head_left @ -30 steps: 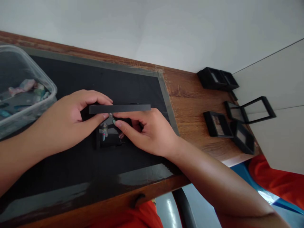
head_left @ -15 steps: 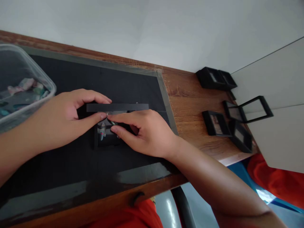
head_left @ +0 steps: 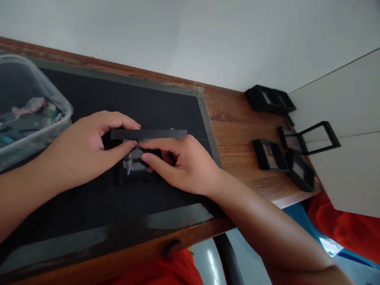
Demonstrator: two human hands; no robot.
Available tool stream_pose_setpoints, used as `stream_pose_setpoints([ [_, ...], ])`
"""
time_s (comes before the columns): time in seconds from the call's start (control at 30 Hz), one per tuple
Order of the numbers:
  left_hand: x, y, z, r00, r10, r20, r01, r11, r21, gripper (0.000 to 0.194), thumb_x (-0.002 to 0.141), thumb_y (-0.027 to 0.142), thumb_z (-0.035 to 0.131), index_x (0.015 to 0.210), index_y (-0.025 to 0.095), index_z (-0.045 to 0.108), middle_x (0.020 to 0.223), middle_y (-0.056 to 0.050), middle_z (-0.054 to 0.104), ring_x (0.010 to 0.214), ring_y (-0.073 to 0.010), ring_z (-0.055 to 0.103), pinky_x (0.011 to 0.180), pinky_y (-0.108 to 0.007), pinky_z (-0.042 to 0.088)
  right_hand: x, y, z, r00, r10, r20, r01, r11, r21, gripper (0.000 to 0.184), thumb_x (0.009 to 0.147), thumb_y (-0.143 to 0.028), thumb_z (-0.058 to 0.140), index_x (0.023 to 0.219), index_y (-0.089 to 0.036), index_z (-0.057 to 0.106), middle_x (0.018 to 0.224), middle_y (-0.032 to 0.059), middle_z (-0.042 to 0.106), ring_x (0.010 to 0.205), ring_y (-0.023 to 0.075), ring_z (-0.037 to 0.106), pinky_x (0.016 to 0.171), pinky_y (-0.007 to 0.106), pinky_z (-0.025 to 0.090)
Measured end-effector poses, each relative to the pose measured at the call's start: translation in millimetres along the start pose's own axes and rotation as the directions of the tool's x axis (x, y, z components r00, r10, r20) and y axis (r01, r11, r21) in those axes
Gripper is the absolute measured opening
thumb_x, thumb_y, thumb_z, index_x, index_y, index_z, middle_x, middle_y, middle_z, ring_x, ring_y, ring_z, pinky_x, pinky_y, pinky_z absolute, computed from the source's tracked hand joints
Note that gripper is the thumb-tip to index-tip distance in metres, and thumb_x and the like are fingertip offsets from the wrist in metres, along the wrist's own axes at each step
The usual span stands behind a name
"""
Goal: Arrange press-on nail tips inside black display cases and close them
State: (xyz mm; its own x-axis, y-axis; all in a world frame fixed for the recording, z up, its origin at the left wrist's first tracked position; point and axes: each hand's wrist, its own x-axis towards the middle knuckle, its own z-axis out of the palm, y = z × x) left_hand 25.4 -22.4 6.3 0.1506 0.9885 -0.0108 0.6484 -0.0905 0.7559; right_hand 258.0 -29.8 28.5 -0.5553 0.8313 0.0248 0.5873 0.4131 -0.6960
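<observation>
A black hinged display frame [head_left: 148,134] stands opened on the dark mat, its upper half raised on edge and its lower half lying flat. My left hand [head_left: 97,138] grips the left end of the raised half between thumb and fingers. Inside the frame, on the clear film, lies a small shiny figure [head_left: 129,164] with coloured spots. My right hand [head_left: 187,166] reaches into the frame from the right, index fingertip beside my left thumb. Its thumb and index stand apart, with nothing clear between them. A small pinkish piece [head_left: 150,169] shows partly beneath the right thumb.
A clear plastic tub [head_left: 63,107] with several small wrapped pieces stands at the left. Several black frames, one [head_left: 268,154] nearest, lie on the wooden table [head_left: 231,138] at the right, one propped open. A drawer handle [head_left: 172,248] sits at the front edge.
My right thumb and index have spread apart slightly, and the greenish piece that showed between them is no longer visible there. The raised half of the frame has shifted a little to the right.
</observation>
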Motion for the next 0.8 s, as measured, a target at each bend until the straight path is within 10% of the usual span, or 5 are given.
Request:
stream_pose_setpoints([
  [0.8,2.7,-1.9,-11.8,0.993,-0.010,0.121,0.011,1.000,-0.006,0.048,0.076,0.062,0.062,0.112,0.040,0.084,0.127,0.003,0.083,0.123,-0.0329,0.076,0.116,-0.054,0.059,-5.4,-1.6,8.2,0.993,-0.113,0.036,0.116,0.989,-0.089,0.036,0.108,-0.029,0.066,0.142,-0.023,0.078,0.093,0.0001,0.084,0.074,0.0116,0.069,0.064,0.025,0.038],
])
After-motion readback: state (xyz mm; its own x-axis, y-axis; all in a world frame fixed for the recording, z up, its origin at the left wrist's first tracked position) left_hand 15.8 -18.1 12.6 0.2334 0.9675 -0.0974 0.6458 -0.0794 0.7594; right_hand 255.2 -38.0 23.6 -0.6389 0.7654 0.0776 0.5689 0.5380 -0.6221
